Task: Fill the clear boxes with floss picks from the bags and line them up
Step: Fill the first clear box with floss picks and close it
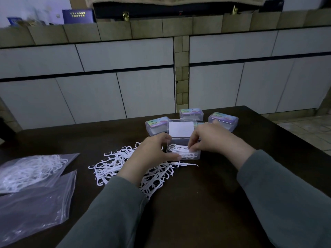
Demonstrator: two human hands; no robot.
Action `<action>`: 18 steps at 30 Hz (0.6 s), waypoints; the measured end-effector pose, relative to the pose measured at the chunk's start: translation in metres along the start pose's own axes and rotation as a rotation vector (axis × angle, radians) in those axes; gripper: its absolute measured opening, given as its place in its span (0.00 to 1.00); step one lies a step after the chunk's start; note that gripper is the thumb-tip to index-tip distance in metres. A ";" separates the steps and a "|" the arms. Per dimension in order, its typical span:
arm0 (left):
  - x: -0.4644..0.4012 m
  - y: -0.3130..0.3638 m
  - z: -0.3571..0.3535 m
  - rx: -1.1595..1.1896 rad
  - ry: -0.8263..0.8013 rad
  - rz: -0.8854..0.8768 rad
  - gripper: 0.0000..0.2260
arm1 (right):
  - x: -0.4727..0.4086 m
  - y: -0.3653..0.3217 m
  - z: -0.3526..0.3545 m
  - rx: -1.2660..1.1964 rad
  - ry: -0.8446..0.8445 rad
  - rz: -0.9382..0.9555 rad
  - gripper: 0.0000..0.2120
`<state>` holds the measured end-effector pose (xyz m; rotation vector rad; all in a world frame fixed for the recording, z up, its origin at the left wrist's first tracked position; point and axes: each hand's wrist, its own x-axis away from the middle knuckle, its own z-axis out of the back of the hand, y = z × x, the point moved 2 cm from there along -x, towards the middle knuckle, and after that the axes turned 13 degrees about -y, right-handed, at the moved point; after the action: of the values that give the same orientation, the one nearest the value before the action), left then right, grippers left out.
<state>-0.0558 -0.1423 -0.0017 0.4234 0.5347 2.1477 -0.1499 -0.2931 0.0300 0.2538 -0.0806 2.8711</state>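
Note:
An open clear box point(180, 138) stands mid-table with its lid raised and white floss picks point(179, 150) lying inside. My left hand point(154, 151) grips the box's left side, thumb along its front wall. My right hand point(209, 140) reaches into the box from the right, its fingertips pinching picks inside. A loose pile of floss picks point(114, 163) spreads on the table under and left of my left wrist. A clear bag point(30, 169) holding more picks lies at the far left.
Three closed, filled boxes with colourful labels stand behind the open one: one left point(155, 125), one at the back point(191, 114), one right point(223, 120). An empty clear bag point(35, 206) lies at the table's near left. The dark table point(206, 203) ends near cabinet fronts behind.

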 end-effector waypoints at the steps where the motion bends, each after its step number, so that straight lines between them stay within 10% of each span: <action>1: -0.001 -0.001 0.000 -0.004 -0.003 0.005 0.32 | 0.000 -0.001 0.000 -0.008 0.001 0.000 0.07; 18: 0.068 -0.029 0.068 -0.375 -0.076 0.109 0.13 | 0.024 -0.063 -0.006 0.001 0.051 0.159 0.12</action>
<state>-0.0433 -0.0560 0.0482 0.3277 0.0612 2.2626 -0.1571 -0.2259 0.0307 0.1816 -0.0932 3.0341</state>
